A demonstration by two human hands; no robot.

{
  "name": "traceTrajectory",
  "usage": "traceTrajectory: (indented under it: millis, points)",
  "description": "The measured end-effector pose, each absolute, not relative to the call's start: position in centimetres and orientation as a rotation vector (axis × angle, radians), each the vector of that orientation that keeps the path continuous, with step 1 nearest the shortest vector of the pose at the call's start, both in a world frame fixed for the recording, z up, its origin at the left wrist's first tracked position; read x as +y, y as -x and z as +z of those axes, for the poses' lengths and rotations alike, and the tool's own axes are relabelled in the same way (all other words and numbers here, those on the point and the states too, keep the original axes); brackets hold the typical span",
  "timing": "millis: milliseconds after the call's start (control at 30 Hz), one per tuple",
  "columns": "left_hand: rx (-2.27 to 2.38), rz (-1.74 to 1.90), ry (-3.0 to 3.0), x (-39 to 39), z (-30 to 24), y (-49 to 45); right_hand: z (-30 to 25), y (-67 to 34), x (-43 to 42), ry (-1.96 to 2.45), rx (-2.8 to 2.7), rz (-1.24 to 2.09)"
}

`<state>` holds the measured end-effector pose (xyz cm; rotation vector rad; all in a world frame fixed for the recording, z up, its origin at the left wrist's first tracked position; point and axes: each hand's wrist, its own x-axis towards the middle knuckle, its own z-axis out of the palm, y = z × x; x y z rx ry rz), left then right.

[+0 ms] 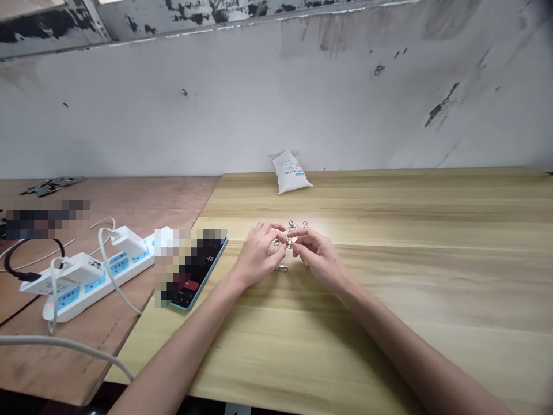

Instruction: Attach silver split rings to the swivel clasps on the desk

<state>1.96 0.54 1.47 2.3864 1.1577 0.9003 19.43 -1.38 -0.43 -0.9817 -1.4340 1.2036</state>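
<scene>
My left hand [259, 253] and my right hand [315, 251] meet over the light wooden table [389, 276], fingertips pinched together on a small metal clasp [288, 240]. A few more small metal clasps [298, 225] lie on the table just beyond my fingers. One loose clasp [282, 267] rests on the table under my left hand's fingers. Both hands have their fingers closed in a pinch.
A small white bag [290, 171] with a label stands at the back against the wall. A phone [196, 274] lies left of my left hand. A white power strip [90, 271] with plugged chargers and cables sits on the brown table at left.
</scene>
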Motion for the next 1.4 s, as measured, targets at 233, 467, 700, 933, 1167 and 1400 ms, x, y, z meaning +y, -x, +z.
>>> traceTrajectory:
  millis: [233,467,700,933,1167,1400]
  points:
    - [1.207,0.922,-2.505,0.5,1.4,-2.0,0.0,-19.5,-1.4,1.035,-1.336,1.321]
    - [1.161,0.911,-2.359,0.5,1.4,-2.0,0.1,-19.7,-1.2,1.032,-1.289,1.385]
    - [1.073,0.756,-1.778,0.9,1.7,-2.2,0.0,-19.6,-1.1,1.035,-1.085,1.525]
    - [1.163,0.86,-2.077,0.9,0.8,-2.4,0.2,-19.4,-1.3,1.061,-1.023,1.562]
    - [1.204,0.885,-2.622,0.6,1.0,-2.2,0.1,-19.7,-1.1,1.003,-0.912,1.724]
    - [1.134,0.942,-2.872,0.6,1.2,-2.2,1.0,-20.1,-1.1,0.901,-0.782,1.859]
